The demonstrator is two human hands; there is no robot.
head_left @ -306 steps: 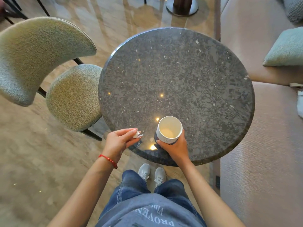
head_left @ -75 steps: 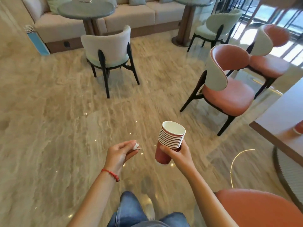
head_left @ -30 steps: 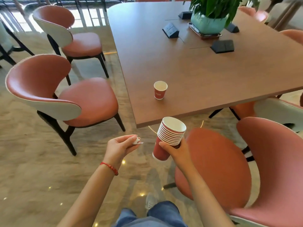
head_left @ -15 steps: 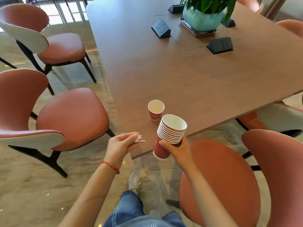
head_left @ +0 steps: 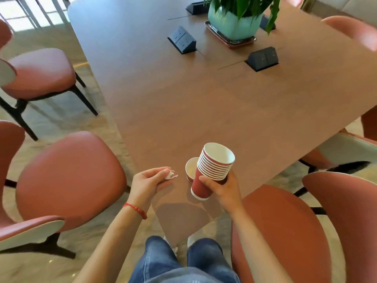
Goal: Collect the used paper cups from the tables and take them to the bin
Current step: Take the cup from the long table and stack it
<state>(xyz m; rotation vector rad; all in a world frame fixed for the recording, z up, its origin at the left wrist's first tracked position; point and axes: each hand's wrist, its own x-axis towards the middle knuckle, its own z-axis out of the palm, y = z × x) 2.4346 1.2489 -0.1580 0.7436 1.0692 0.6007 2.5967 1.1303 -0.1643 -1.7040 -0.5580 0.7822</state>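
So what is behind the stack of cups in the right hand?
A single paper cup stands on the table behind the stack of cups. Only its left part shows; the rest is covered.

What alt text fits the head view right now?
The right hand holds a stack of red paper cups above a brown table, just in front of one more cup standing there. The left hand pinches a white scrap; pink chairs surround the table.

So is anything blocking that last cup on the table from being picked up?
Partly: the stack of cups in the right hand hangs right in front of the single cup, hiding its right side. The left hand, pinching a white scrap, has open table between.
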